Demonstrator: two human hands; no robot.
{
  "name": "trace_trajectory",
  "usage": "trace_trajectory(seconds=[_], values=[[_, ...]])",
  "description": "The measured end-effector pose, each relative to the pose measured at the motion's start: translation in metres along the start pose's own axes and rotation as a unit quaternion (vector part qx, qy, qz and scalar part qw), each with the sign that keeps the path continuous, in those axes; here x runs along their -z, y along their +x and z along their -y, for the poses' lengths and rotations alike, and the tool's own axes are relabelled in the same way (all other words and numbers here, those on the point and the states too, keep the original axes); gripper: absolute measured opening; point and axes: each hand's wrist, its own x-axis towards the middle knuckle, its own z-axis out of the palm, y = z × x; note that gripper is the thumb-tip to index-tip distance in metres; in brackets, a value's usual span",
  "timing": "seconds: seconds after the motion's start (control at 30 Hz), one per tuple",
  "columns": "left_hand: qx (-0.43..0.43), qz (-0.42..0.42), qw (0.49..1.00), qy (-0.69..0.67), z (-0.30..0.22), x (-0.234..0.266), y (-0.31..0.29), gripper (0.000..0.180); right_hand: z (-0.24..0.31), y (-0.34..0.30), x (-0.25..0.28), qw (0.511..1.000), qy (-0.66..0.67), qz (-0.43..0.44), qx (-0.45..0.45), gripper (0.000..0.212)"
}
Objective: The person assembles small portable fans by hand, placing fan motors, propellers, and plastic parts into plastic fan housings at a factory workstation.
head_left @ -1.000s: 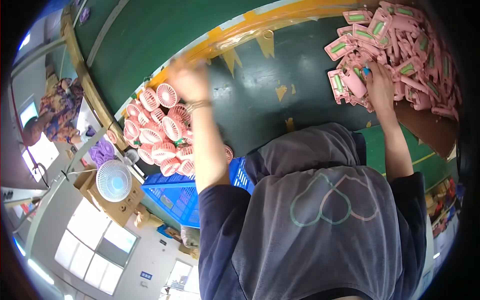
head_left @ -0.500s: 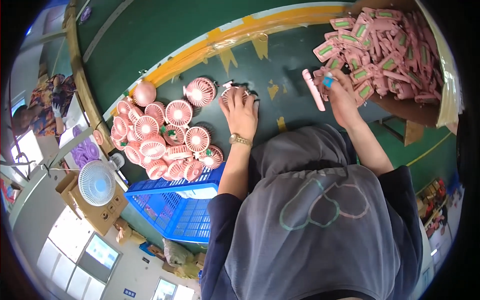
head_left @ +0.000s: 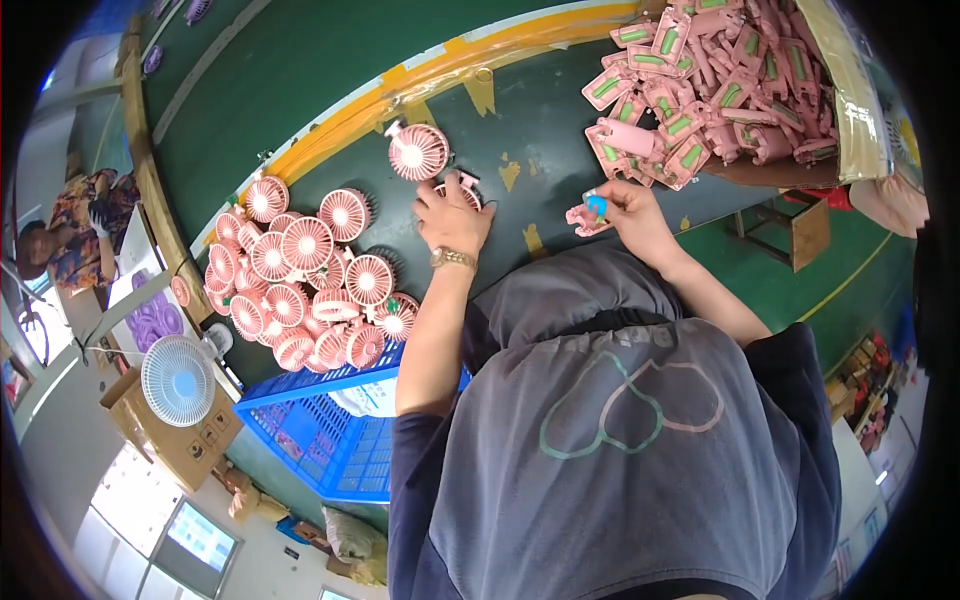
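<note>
My left hand [head_left: 452, 220], with a watch on its wrist, is closed over a small pink fan head [head_left: 461, 194] on the green table; the fingers hide much of it. Just beyond it lies another pink fan head [head_left: 418, 152] with a round grille. My right hand [head_left: 632, 218] pinches a pink plastic handle shell [head_left: 586, 220] above the table edge. Something bright blue [head_left: 597, 207] shows at those fingertips; I cannot tell what it is. On the left lies a heap of pink fan heads [head_left: 283, 255], some with green bits.
Pink handle shells [head_left: 690, 125] with green inserts spill from a cardboard box [head_left: 862, 120] at far right. A blue plastic crate [head_left: 340, 440] stands below the table at left. Yellow tape [head_left: 400, 92] runs along the far edge. A desk fan [head_left: 178, 380] and another person [head_left: 95, 220] are further left.
My right hand has come away from the shell pile toward my body, and the shell in it has turned. My left hand stays on the fan head. The whole view has shifted slightly.
</note>
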Motion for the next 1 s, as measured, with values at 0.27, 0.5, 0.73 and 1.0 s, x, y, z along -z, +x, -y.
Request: trace_trajectory(seconds=[0.27, 0.5, 0.73, 1.0], values=[[-0.111, -0.010, 0.993, -0.027, 0.015, 0.011, -0.017, 0.052, -0.006, -0.007, 0.009, 0.999, -0.029, 0.014, -0.040, 0.014], [-0.176, 0.017, 0.983, 0.045, 0.023, -0.009, -0.031, 0.057, 0.000, -0.005, 0.006, 0.998, -0.044, 0.047, -0.026, 0.012], [-0.073, -0.052, 0.990, -0.108, 0.000, -0.013, -0.003, 0.045, -0.003, 0.001, 0.013, 0.996, -0.034, 0.075, -0.028, 0.013], [-0.055, 0.066, 0.882, -0.463, 0.013, 0.002, -0.018, 0.027, 0.050, -0.003, -0.010, 0.992, -0.003, 0.113, -0.055, 0.011]])
